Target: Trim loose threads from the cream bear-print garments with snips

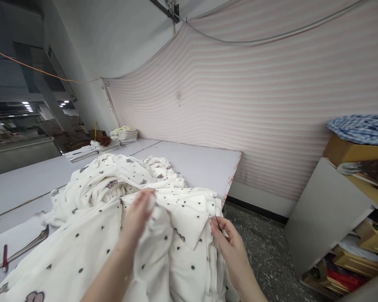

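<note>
A large heap of soft white fabric (97,226) printed with small dark marks and little figures lies folded and bunched over the table in front of me. My left hand (140,209), somewhat blurred, is closed at the middle of the heap, with a raised fold of the fabric at its fingers. At the right edge of the layered fabric, my right hand (228,235) pinches a thin, dark, pointed tool (219,223) between thumb and fingers. Its tip points up beside the fabric edges; most of the tool is hidden in the hand.
The pale table (201,159) ends at the right, above a speckled floor (264,239). Papers (12,239) and a red pen (5,258) lie at left. Folded cloth stacks (124,135) stand at the back. A grey cabinet (327,214) is at right; a striped cloth (255,113) covers the wall.
</note>
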Action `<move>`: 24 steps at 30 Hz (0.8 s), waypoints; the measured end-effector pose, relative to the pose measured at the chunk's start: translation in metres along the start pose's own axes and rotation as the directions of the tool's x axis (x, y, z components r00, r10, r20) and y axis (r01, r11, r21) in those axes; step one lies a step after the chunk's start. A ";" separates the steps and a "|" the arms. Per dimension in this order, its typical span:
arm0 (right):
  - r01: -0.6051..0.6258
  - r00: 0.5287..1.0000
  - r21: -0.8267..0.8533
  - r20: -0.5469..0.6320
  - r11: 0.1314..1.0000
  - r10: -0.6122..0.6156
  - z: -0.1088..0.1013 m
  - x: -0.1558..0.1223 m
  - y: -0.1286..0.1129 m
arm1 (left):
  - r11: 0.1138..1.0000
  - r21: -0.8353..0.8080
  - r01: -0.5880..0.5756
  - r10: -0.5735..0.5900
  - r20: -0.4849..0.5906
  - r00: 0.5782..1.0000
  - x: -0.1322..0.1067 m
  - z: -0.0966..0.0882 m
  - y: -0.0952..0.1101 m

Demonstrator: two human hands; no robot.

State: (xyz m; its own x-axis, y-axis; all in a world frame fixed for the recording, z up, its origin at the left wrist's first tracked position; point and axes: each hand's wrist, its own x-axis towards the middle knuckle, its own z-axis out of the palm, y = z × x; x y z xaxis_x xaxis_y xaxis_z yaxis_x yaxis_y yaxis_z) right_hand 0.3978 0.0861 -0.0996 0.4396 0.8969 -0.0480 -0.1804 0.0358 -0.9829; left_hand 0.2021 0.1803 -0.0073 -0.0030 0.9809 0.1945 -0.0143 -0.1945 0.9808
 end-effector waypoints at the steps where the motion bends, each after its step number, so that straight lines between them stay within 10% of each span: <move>1: 0.009 1.000 0.026 -0.013 1.000 -0.009 0.001 0.005 0.001 | 0.993 0.100 -0.058 0.047 0.101 0.994 -0.001 0.013 -0.006; 6: 0.135 0.991 -0.065 0.001 0.989 -0.136 0.007 0.020 0.011 | 0.751 0.490 -0.442 0.151 0.525 0.838 -0.023 0.066 -0.046; 12: 0.271 0.962 -0.192 0.023 0.943 -0.272 0.010 0.020 0.010 | 0.610 0.575 -0.545 0.209 0.547 0.810 -0.026 0.049 -0.043; 19: 0.245 0.967 -0.017 0.081 0.969 -0.243 0.025 0.005 -0.003 | 0.876 0.471 -0.107 -0.175 0.516 0.839 -0.037 0.022 -0.018; 24: 0.261 0.957 -0.051 0.143 0.964 -0.252 0.037 -0.005 -0.010 | 0.917 0.398 -0.014 -0.171 0.426 0.888 -0.049 0.013 -0.016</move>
State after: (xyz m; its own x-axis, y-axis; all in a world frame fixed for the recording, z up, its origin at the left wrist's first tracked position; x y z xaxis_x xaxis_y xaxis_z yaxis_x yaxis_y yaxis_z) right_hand 0.3647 0.0973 -0.0835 0.3405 0.9124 0.2270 -0.0140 0.2463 -0.9691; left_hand 0.2159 0.1353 -0.0327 0.4260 0.9046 0.0110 0.3852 -0.1924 0.9026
